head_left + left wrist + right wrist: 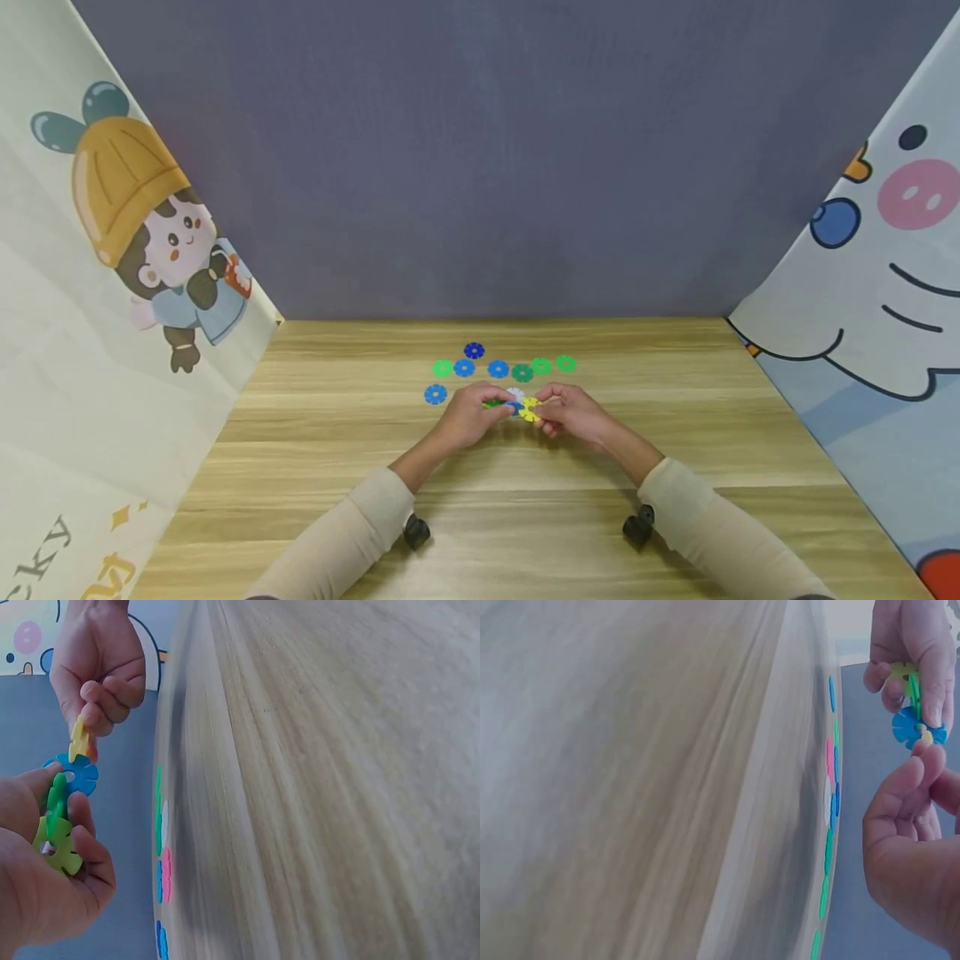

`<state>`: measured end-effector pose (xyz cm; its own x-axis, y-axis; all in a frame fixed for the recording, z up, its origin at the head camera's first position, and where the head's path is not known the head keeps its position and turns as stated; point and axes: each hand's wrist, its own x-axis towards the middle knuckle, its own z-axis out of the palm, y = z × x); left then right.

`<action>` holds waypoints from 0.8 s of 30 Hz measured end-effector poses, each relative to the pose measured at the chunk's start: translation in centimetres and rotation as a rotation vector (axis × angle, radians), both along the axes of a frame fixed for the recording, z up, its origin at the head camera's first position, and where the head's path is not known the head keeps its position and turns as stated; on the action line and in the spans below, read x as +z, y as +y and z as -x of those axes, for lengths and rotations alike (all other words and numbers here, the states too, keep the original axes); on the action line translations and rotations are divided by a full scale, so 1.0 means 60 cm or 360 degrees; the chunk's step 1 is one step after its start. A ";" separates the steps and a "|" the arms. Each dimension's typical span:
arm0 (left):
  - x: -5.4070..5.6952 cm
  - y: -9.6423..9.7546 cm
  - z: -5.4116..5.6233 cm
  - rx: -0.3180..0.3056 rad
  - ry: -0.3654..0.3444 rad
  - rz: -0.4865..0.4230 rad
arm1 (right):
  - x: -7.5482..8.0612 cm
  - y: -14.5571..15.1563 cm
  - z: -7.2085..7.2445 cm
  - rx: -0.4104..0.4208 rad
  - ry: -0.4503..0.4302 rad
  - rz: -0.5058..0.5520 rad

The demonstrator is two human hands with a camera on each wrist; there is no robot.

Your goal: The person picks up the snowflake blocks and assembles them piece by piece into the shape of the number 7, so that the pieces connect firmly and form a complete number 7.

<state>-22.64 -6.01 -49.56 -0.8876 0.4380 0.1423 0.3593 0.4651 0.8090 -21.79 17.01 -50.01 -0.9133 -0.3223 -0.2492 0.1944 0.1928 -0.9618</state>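
My left hand (pixel 468 414) grips a short chain of slotted plastic snowflake discs: a yellow-green disc (pixel 66 853), a green disc (pixel 56 796) and a blue disc (pixel 85 780). Between thumb and fingers, my right hand (pixel 576 413) pinches a yellow disc (pixel 529 409). In the left wrist view the yellow disc's edge meets the rim of the blue one, roughly crosswise. How deep the slots sit in each other cannot be told. Both hands are raised above the table, close together.
Loose discs lie on the wooden table (pixel 480 517) beyond the hands: several blue ones (pixel 435 394), several green ones (pixel 566 363), a white disc (pixel 515 392) and a pink disc (pixel 166 876). A grey panel (pixel 480 167) stands behind, with printed cloth walls at both sides.
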 end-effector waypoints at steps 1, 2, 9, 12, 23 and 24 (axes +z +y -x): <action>0.000 0.000 0.000 0.0011 -0.0001 -0.0008 | 0.001 -0.003 0.000 -0.0006 0.0005 0.0000; 0.001 -0.001 -0.001 0.0023 -0.0004 -0.0016 | 0.002 -0.005 0.000 -0.0009 0.0016 0.0001; 0.001 -0.004 0.000 0.0095 -0.0023 -0.0092 | 0.008 -0.025 0.004 -0.0057 0.0068 -0.0004; 0.003 -0.009 0.001 0.0102 -0.0013 -0.0087 | 0.007 -0.033 0.008 -0.0053 0.0086 0.0005; 0.015 -0.034 0.011 -0.0059 -0.0005 -0.0031 | 0.019 -0.026 0.017 0.0128 0.0105 -0.0156; 0.013 -0.037 0.011 -0.0056 -0.0031 -0.0037 | 0.019 -0.025 0.019 0.0124 0.0098 -0.0185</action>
